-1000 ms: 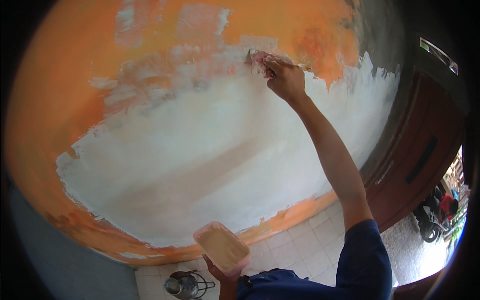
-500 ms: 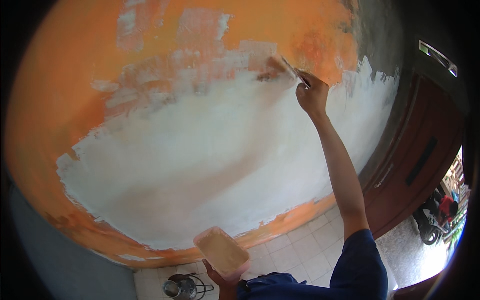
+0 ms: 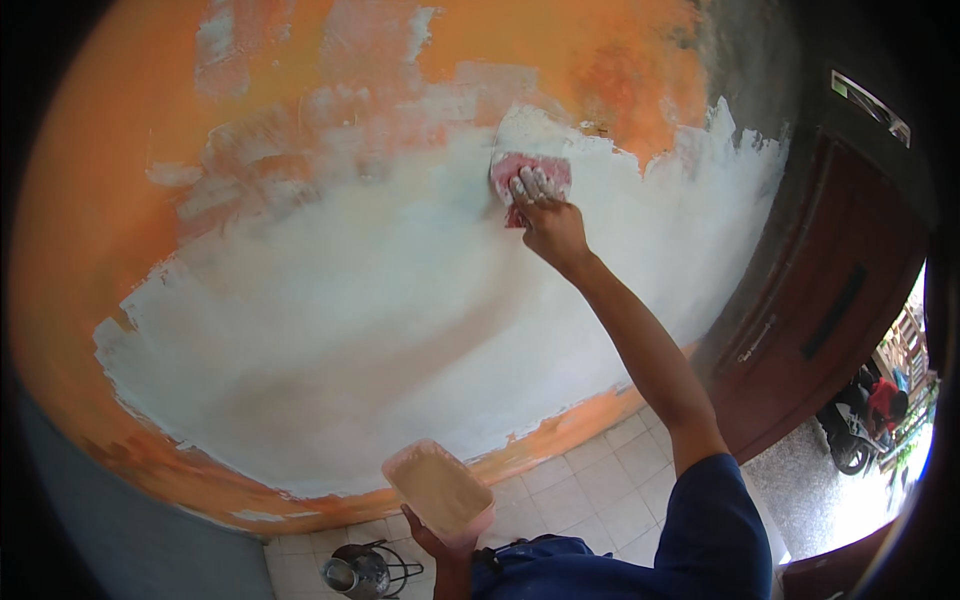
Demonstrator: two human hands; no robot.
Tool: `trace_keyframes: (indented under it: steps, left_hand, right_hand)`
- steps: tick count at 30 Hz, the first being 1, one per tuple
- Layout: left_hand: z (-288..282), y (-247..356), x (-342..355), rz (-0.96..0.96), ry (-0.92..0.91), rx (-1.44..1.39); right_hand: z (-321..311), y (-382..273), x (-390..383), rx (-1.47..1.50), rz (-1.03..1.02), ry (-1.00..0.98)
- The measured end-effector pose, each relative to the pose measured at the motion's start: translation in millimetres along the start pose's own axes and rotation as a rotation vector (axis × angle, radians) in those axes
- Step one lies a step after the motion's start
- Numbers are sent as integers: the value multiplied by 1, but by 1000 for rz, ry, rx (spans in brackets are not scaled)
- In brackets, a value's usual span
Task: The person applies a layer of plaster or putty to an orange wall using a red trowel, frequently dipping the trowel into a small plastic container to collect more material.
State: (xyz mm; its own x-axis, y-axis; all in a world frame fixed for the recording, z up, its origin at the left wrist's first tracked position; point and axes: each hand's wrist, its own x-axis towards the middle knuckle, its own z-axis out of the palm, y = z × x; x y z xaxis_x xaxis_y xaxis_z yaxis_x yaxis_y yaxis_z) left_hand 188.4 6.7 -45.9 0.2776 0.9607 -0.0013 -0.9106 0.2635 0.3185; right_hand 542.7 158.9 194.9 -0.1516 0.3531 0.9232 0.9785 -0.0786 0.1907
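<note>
My right hand (image 3: 548, 215) is closed on a red, roughly rectangular putty spreader (image 3: 553, 168), its fingers smeared white. The spreader's blade rests against the wall near the upper edge of a wide white putty patch (image 3: 380, 290). Down low, my left hand (image 3: 430, 540) grips a pink plastic tub (image 3: 412, 458) from its left side. Beige-looking putty (image 3: 440, 490) fills much of the tub. Around the white patch the wall (image 3: 80, 270) shows orange paint, with thin, streaky putty above.
A metal container (image 3: 360, 572) and a dark wire stand are on the pale tiled floor (image 3: 545, 480), left of the tub. Dark red door panels (image 3: 830, 290) stand at the right. Beyond them a parked motorcycle (image 3: 853, 435) shows outside. A grey wall (image 3: 130, 530) borders the lower left.
My right hand has swung left and a little down, turning the spreader flat to the wall. Fresh white putty now covers the spot where it was. The tub has barely moved.
</note>
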Motion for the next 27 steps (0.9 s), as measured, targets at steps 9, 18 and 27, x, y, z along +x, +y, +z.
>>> trace_keyframes:
  steps: [9,18,27]
  left_hand:
    - [17,-4,-9,-163,-19,-101]
    - [19,1,-7,-107,-46,-69]
    - [12,2,-9,-140,-20,-81]
  right_hand:
    - [-94,18,55,346,208,195]
    - [-27,1,41,173,122,243]
    - [-64,-4,45,457,512,217]
